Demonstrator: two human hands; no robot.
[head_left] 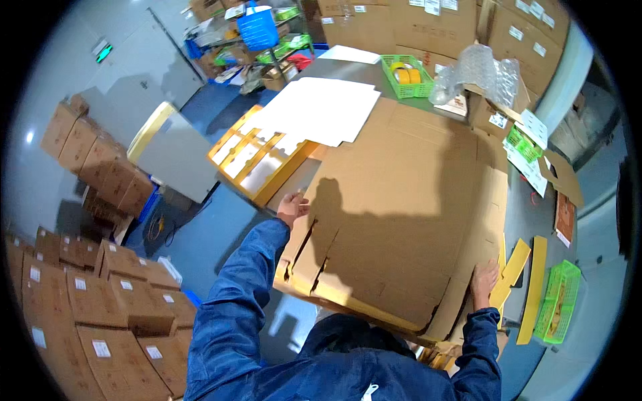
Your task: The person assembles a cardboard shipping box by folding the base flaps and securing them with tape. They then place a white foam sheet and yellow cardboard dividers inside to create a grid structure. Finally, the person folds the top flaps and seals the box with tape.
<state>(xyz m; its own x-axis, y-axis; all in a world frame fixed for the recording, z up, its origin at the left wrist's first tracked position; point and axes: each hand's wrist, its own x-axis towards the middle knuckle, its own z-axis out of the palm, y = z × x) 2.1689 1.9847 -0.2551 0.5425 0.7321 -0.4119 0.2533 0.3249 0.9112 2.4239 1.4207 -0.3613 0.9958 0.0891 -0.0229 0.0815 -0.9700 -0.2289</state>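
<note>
A large brown cardboard sheet (401, 220) with creases and cut slots lies over the work table in front of me, its near edge close to my body. My left hand (293, 208) is at its left edge, fingers bent against the board. On the opposite side my right hand (484, 281) grips the right edge, beside several yellow strips (513, 271). The undersides of both hands are hidden. White sheets (324, 107) lie beyond the cardboard's far left corner, partly over a yellow-framed tray (257, 157) with white panels.
A green basket (406, 79) with yellow tape rolls stands at the far side, next to bubble wrap (478, 73). Another green basket (558, 301) is at the right edge. Stacked cartons (100, 301) fill the lower left. A white panel (175, 154) stands left of the table.
</note>
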